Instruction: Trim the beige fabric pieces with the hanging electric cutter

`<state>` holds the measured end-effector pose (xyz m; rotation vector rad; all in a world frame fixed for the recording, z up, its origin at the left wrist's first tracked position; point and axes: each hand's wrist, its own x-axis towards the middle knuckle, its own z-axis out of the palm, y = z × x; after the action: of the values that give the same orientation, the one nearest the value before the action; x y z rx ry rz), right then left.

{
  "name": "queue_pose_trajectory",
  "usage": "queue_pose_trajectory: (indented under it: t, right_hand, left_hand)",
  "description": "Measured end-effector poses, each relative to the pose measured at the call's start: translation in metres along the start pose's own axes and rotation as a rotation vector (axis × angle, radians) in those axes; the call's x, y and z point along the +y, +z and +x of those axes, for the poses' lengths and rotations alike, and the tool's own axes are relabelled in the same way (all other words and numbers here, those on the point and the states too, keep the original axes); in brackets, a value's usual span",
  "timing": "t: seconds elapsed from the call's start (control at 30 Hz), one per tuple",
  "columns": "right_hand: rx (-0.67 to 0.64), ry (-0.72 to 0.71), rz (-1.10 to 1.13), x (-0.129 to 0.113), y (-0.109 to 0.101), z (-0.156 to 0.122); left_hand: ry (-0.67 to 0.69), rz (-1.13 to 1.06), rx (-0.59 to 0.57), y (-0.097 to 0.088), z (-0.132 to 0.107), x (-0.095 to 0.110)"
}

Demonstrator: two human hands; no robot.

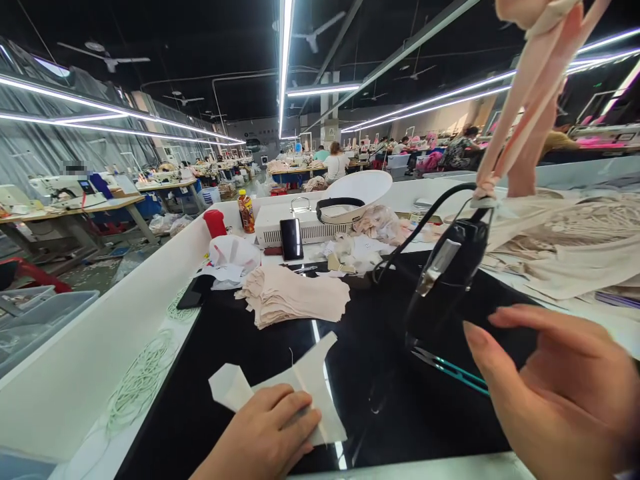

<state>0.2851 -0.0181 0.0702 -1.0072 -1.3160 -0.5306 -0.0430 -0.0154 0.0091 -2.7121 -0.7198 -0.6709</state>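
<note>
My left hand (273,430) is pressed on a cream fabric piece (320,387), holding it against the glossy black tabletop (380,427) with bent fingers. One corner of the fabric is folded up to the left. To the right, my right hand (565,387) is raised with thumb and forefinger apart and nothing between them. Nearest to it lie teal tweezers (457,375), partly behind the thumb. Above these stands a black hand-held tool (447,280) with a silver lever and a cord, tied to hanging pink cloth strips (525,113).
A stack of cream fabric pieces (295,297) lies beyond my left hand. Behind it are a phone (291,240), a white metal box (270,230) and a drink bottle (246,212). Green cord (143,380) runs along the white left ledge. Beige cloth (560,247) is heaped at right.
</note>
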Motion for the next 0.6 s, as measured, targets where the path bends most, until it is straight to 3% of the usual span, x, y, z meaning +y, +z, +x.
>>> queue_pose_trajectory:
  t: [0.07,0.13,0.17,0.27,0.43,0.5,0.6]
  right_hand:
    - [-0.243,0.003,0.128,-0.01,0.002,-0.012]
    - [-0.578,-0.139,0.251,-0.023,0.006,-0.032]
    - [-0.672,-0.211,0.305,-0.029,0.009,-0.043]
    - [-0.75,-0.291,0.347,-0.044,0.019,-0.075]
    - [-0.702,-0.343,0.246,-0.047,0.027,-0.108]
    - [-0.706,-0.361,0.23,-0.043,0.023,-0.113]
    - [-0.832,-0.399,0.253,-0.033,0.009,-0.111]
  left_hand:
    - [-0.007,-0.015,-0.011,0.0,0.001,0.001]
    - [-0.008,-0.024,-0.011,0.0,0.001,0.001]
    - [-0.011,-0.025,-0.008,0.0,0.001,0.001]
    - [-0.023,-0.028,-0.005,0.0,0.001,0.002]
    - [-0.033,-0.04,-0.014,-0.001,0.0,0.002]
    - [-0.033,-0.043,-0.01,0.0,0.001,0.002]
    - [-0.038,-0.052,-0.013,-0.001,0.002,0.002]
